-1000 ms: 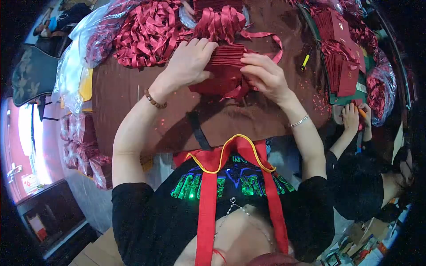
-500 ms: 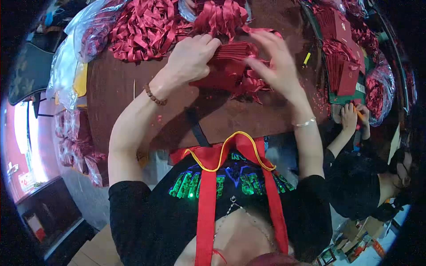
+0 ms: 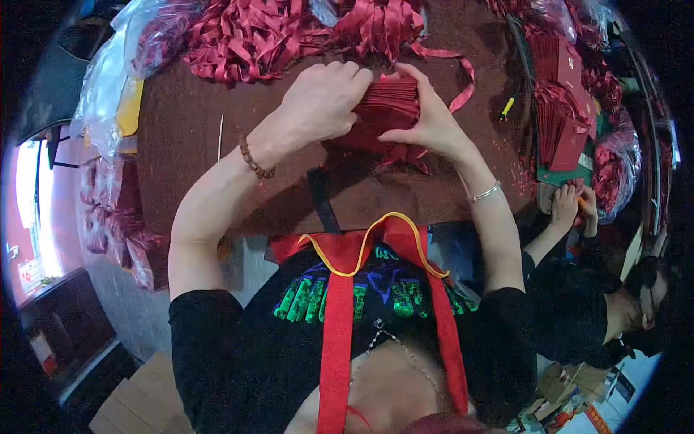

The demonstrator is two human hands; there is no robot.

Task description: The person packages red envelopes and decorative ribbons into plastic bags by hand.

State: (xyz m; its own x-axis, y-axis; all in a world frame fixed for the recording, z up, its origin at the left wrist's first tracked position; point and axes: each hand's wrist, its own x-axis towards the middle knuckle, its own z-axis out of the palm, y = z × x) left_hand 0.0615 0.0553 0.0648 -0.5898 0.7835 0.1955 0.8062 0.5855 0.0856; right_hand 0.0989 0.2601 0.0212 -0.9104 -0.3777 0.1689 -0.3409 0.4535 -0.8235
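A thick stack of dark red cards (image 3: 392, 101), flat and layered, is held between my two hands above the brown table (image 3: 303, 210). My left hand (image 3: 327, 100) is closed over the stack's left end, its knuckles up. At the other end my right hand (image 3: 431, 119) curves around the edge, fingers behind and thumb along the near side. Red ribbon pieces (image 3: 408, 160) lie just below the stack, partly hidden by it. A longer ribbon (image 3: 468, 79) curls out beyond my right hand.
Heaps of red ribbon (image 3: 249, 40) lie along the far side. A yellow-handled tool (image 3: 507, 108) rests to the right. Further right are more red card stacks (image 3: 567, 108) and a co-worker's hands (image 3: 571, 206). Plastic-wrapped bundles (image 3: 108, 217) sit at left.
My right hand was open and blurred beside the stack; it has come down and closed around the right end. My left hand has kept its grip and shifted slightly right.
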